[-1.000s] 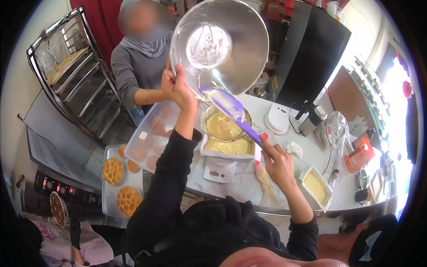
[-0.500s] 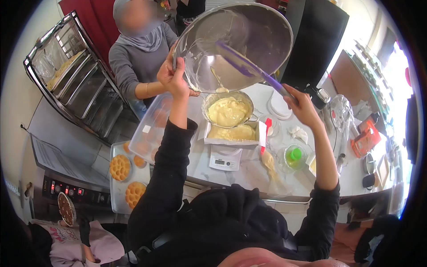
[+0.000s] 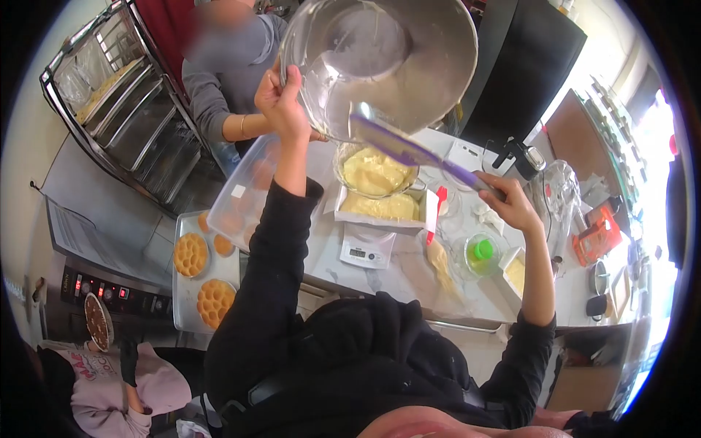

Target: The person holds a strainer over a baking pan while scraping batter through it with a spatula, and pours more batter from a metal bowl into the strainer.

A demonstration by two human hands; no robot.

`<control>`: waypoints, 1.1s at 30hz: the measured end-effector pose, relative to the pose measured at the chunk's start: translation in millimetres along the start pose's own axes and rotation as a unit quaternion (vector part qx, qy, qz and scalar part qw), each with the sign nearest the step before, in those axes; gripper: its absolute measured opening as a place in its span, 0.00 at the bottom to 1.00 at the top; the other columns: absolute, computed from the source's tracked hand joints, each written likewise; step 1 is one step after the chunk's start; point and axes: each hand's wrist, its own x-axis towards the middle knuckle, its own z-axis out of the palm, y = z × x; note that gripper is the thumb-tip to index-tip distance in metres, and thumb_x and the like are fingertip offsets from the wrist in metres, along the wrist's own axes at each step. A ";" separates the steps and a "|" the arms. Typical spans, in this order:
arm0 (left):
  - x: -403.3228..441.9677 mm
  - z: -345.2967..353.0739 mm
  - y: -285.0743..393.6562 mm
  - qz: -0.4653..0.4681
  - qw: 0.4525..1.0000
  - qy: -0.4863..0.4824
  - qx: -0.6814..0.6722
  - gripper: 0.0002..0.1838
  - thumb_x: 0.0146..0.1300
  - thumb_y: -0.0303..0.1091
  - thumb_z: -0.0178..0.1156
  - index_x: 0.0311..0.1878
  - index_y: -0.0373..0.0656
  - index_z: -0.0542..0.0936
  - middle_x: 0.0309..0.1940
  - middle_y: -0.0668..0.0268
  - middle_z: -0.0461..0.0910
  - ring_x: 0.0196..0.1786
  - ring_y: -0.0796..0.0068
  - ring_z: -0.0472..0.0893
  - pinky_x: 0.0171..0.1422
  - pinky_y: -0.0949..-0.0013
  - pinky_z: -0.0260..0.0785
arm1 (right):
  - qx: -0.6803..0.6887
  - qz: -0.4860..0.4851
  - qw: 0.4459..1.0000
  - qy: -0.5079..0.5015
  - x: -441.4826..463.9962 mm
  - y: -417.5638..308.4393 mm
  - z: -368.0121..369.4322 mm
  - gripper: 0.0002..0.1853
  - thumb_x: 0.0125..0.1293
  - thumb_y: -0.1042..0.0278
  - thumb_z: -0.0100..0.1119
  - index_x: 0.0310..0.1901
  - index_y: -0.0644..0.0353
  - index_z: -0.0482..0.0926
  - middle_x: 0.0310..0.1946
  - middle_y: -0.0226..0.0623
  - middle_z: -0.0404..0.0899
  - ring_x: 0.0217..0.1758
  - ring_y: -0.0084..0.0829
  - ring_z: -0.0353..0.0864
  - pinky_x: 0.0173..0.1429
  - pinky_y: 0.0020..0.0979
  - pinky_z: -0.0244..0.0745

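Note:
My left hand [image 3: 281,104] grips the left rim of a large steel mixing bowl [image 3: 431,80], tilted so that its smeared inside faces me. In my right hand [image 3: 511,203] is a purple spatula [image 3: 409,151], its blade at the bowl's lower lip. Below sits a smaller bowl of pale yellow batter [image 3: 374,172], partly covered by the spatula. Directly in front of it, a paper-lined loaf tin [image 3: 383,213] holds more batter and rests on a white kitchen scale [image 3: 366,246].
A red-handled brush [image 3: 441,201], a piping bag [image 3: 440,266] and a cup with a green lid [image 3: 483,250] lie to the right. At left stand a clear plastic box [image 3: 248,191] and a tray of pastries [image 3: 207,219]. Across the counter stands a person in grey [image 3: 237,69].
The big bowl has moved up and tilted further toward me. The spatula has come down from inside it to its lower lip, and my right hand is slightly lower and farther right.

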 end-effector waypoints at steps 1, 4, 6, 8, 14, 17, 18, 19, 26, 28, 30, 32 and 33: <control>1.2 -1.9 -1.7 0.001 1.000 0.005 0.001 0.21 0.52 0.21 0.57 0.16 0.48 0.54 0.18 0.78 0.59 0.24 0.88 0.55 0.31 0.84 0.47 | -0.007 0.011 1.000 0.015 -4.0 -2.0 1.3 0.18 0.57 0.68 0.54 0.50 0.62 0.71 0.16 0.36 0.65 0.18 0.19 0.57 0.24 0.23 0.57; 2.9 -1.5 0.2 0.015 1.000 0.008 0.013 0.22 0.52 0.22 0.57 0.17 0.48 0.54 0.17 0.78 0.59 0.24 0.87 0.55 0.32 0.83 0.47 | -0.011 0.045 0.998 0.050 -13.3 -5.1 5.7 0.18 0.57 0.68 0.54 0.50 0.61 0.71 0.14 0.36 0.64 0.17 0.19 0.55 0.23 0.23 0.57; 3.4 -1.1 0.5 0.033 0.999 0.002 0.022 0.22 0.52 0.22 0.57 0.16 0.48 0.54 0.17 0.78 0.59 0.24 0.87 0.55 0.32 0.83 0.48 | 0.007 0.066 0.996 0.056 -18.1 -6.3 8.8 0.18 0.56 0.68 0.55 0.49 0.60 0.72 0.14 0.37 0.64 0.16 0.19 0.54 0.23 0.23 0.57; 1.4 -2.0 -0.5 0.029 1.000 0.003 0.009 0.22 0.52 0.21 0.57 0.16 0.45 0.53 0.27 0.69 0.70 0.23 0.88 0.56 0.29 0.84 0.49 | -0.001 0.088 0.994 0.065 -20.7 -13.7 13.2 0.18 0.56 0.69 0.55 0.49 0.60 0.72 0.15 0.38 0.65 0.16 0.20 0.54 0.23 0.23 0.57; -5.2 -3.1 3.3 0.052 0.996 -0.017 0.076 0.22 0.51 0.21 0.58 0.15 0.45 0.54 0.22 0.73 0.69 0.24 0.86 0.59 0.31 0.82 0.52 | -0.017 0.058 0.993 0.104 2.9 -17.0 16.1 0.18 0.57 0.65 0.53 0.49 0.60 0.72 0.19 0.43 0.69 0.18 0.22 0.59 0.26 0.25 0.61; -6.2 6.1 6.7 0.001 1.000 -0.013 -0.009 0.22 0.50 0.20 0.58 0.16 0.46 0.53 0.22 0.73 0.68 0.24 0.85 0.60 0.31 0.82 0.53 | 0.022 0.031 0.991 0.131 22.4 -5.5 19.6 0.19 0.58 0.63 0.52 0.51 0.59 0.70 0.18 0.38 0.71 0.18 0.23 0.60 0.26 0.27 0.62; -7.6 8.5 9.9 -0.033 0.998 0.007 -0.058 0.22 0.50 0.20 0.58 0.16 0.46 0.53 0.21 0.74 0.66 0.24 0.85 0.60 0.32 0.82 0.53 | 0.021 0.025 0.991 0.133 26.0 -4.3 21.0 0.19 0.59 0.63 0.52 0.52 0.59 0.70 0.17 0.35 0.70 0.17 0.22 0.60 0.25 0.26 0.61; -8.7 11.1 13.2 -0.041 0.997 0.000 -0.068 0.21 0.50 0.20 0.57 0.16 0.47 0.54 0.21 0.74 0.66 0.24 0.85 0.60 0.32 0.82 0.54 | 0.045 0.048 0.993 0.101 27.6 -6.0 22.9 0.19 0.59 0.62 0.51 0.52 0.58 0.70 0.16 0.34 0.69 0.17 0.21 0.60 0.24 0.25 0.61; -1.4 10.0 6.8 -0.066 0.997 0.024 -0.019 0.19 0.51 0.20 0.57 0.18 0.47 0.56 0.22 0.73 0.68 0.26 0.82 0.65 0.35 0.78 0.62 | 0.132 0.098 0.985 -0.060 13.8 -12.0 15.9 0.19 0.61 0.65 0.49 0.55 0.55 0.67 0.11 0.25 0.62 0.14 0.16 0.56 0.19 0.22 0.54; 1.5 14.6 9.3 -0.080 0.995 0.051 -0.016 0.19 0.51 0.20 0.57 0.18 0.47 0.56 0.23 0.72 0.68 0.27 0.81 0.66 0.36 0.77 0.62 | 0.076 0.033 0.996 -0.034 3.5 2.3 9.2 0.19 0.60 0.66 0.50 0.54 0.56 0.68 0.12 0.26 0.63 0.15 0.17 0.55 0.20 0.23 0.54; 3.3 18.5 10.6 -0.093 0.992 0.074 -0.031 0.18 0.51 0.21 0.57 0.19 0.47 0.56 0.24 0.71 0.69 0.27 0.80 0.66 0.36 0.76 0.62 | 0.057 0.031 0.998 0.022 -7.3 -1.6 8.7 0.19 0.56 0.64 0.54 0.50 0.58 0.72 0.12 0.35 0.64 0.15 0.23 0.57 0.22 0.26 0.55; 6.6 1.0 -3.5 -0.093 0.994 0.065 0.000 0.11 0.53 0.26 0.57 0.24 0.45 0.63 0.29 0.67 0.70 0.35 0.72 0.70 0.42 0.65 0.65 | 0.032 0.048 0.996 0.061 -12.3 -22.1 2.8 0.19 0.56 0.65 0.54 0.50 0.60 0.71 0.12 0.37 0.64 0.16 0.25 0.56 0.22 0.26 0.55; 3.6 8.4 1.3 -0.101 0.991 0.083 0.008 0.14 0.52 0.25 0.57 0.21 0.46 0.60 0.25 0.70 0.67 0.32 0.76 0.68 0.40 0.69 0.64 | 0.020 0.059 0.995 0.081 -9.9 -28.7 -0.3 0.19 0.57 0.65 0.53 0.50 0.60 0.71 0.13 0.39 0.66 0.16 0.27 0.60 0.24 0.27 0.57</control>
